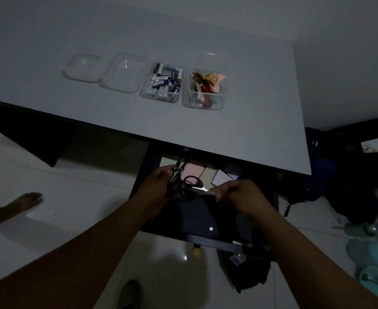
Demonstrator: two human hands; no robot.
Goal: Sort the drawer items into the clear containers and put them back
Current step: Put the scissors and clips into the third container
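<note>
Both my hands are over the open dark drawer (pixel 208 239) under the white table (pixel 239 134). My left hand (pixel 159 186) grips a bunch of black-handled scissors (pixel 183 184). My right hand (pixel 239 195) pinches the blade end of one pair. Pink and pale notepads (pixel 197 170) lie at the back of the drawer. On the table stand a clear container of batteries (pixel 164 82), a clear container of coloured scraps (pixel 207 90), and two more clear containers (pixel 123 72) (pixel 84 66) with nothing visible in them.
A bare foot (pixel 25 200) rests on the pale tiled floor at the left. Dark bags (pixel 330 188) and teal slippers (pixel 375 259) lie at the right of the drawer. A round knob (pixel 196 252) sticks out below the drawer front.
</note>
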